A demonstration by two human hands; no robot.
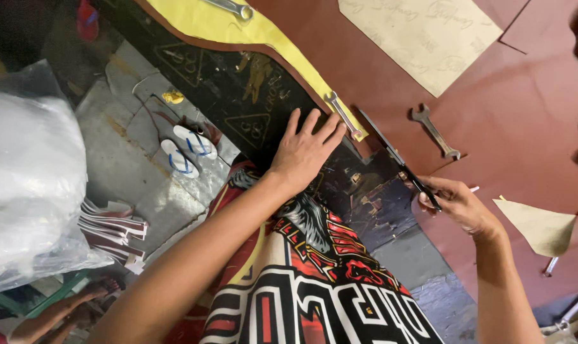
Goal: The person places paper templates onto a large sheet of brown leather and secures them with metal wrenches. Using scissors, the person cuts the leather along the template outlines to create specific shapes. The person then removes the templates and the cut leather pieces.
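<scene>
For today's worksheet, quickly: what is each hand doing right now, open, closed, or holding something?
Left hand: open, fingers spread, pressing flat by the yellow pattern.
Right hand: closed on the scissors, blades over the maroon sheet.

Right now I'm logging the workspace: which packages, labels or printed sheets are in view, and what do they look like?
Plastic bag: far left, bulging, clear-white.
Tan sheet: top, on the brown material, faint handwriting.
Yellow pattern strip: top, curved, by the left hand.
No screens.
</scene>
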